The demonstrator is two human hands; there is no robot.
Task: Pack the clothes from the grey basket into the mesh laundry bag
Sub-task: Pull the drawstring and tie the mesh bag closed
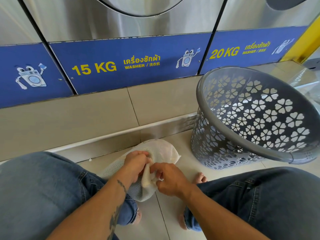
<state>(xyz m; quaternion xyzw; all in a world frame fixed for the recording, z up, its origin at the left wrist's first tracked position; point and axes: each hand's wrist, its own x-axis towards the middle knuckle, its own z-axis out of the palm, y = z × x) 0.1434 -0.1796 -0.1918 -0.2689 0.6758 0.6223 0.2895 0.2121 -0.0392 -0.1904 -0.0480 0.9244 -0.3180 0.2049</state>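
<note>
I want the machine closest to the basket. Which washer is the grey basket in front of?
The 20 KG washer, the one on the right: the grey basket stands right in front of it. The 15 KG washer is in the middle, further left.

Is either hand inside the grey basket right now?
No, the left hand and right hand both grip the mesh laundry bag, left of the grey basket.
</note>
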